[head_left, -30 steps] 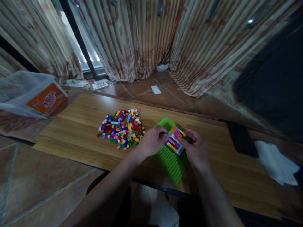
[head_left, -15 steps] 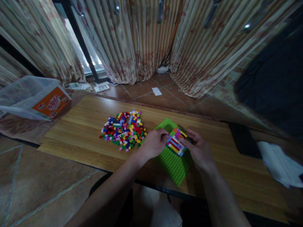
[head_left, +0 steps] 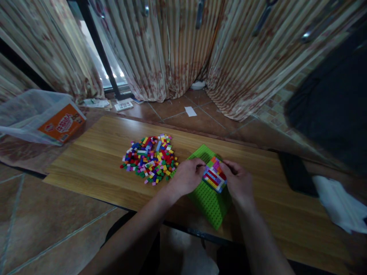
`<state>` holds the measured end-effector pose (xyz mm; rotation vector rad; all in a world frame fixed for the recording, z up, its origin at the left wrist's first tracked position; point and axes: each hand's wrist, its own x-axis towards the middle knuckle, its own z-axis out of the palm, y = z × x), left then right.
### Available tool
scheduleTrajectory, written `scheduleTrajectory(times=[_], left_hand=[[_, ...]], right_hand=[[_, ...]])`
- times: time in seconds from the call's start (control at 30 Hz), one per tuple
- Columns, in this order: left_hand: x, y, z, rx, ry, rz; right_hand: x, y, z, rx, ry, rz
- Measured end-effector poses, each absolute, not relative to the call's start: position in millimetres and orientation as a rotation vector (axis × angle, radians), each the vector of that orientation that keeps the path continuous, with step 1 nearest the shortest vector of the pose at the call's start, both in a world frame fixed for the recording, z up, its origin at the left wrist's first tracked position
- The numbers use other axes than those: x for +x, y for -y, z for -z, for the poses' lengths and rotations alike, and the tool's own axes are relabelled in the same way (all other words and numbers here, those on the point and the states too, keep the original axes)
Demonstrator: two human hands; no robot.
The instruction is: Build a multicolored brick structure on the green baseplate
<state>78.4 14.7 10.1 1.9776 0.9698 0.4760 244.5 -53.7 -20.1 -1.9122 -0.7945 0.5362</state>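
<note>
Head camera view. A multicoloured rectangular assembly of small plastic bricks [head_left: 213,176] lies over a bright green studded plastic baseplate [head_left: 209,206], between the two hands; whether its studs are locked to the plate cannot be told. The bare left hand [head_left: 185,176] is at the assembly's left edge, its thumb and index finger curled towards each other; whether a small brick is pinched between them is too small to tell. The bare right hand [head_left: 240,182] reaches in from the opposite side, thumb beside the bricks and fingers bent around the far right corner; whether the tips press on the assembly or merely rest there is unclear. Such opposed placement would plausibly steady the small piece from both sides while leaving its striped upper face visible.

The baseplate sits diagonally on the long wood-grain table [head_left: 97,152], one corner towards the person, probably so that both forearms reach the bricks at a comfortable angle. A loose heap of mixed coloured plastic bricks [head_left: 150,158] lies just beyond the left hand, a position that presumably keeps pieces within short reach. Farther left stands a translucent plastic bin with an orange label [head_left: 25,131], well apart from the hands.
</note>
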Motion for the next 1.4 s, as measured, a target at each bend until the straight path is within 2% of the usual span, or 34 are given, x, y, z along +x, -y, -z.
scheduleTrajectory(times=[0.5, 0.73, 0.97, 1.17, 1.4], left_hand=[[75, -17, -14, 2.028, -0.954, -0.384], [76, -13, -18, 2.023, -0.911, -0.378], [91, 8, -12, 1.938, -0.855, -0.405], [95, 25, -8, 1.950, -0.836, -0.328], [71, 1, -14, 1.986, -0.822, -0.242]], right_hand=[[240, 61, 5, -1.983, 1.010, -0.463], [257, 74, -4, -2.305, 1.000, -0.301], [270, 74, 5, -2.440, 1.098, -0.203], [278, 73, 9, -2.446, 1.142, -0.182], [249, 62, 7, -2.376, 1.213, -0.252]])
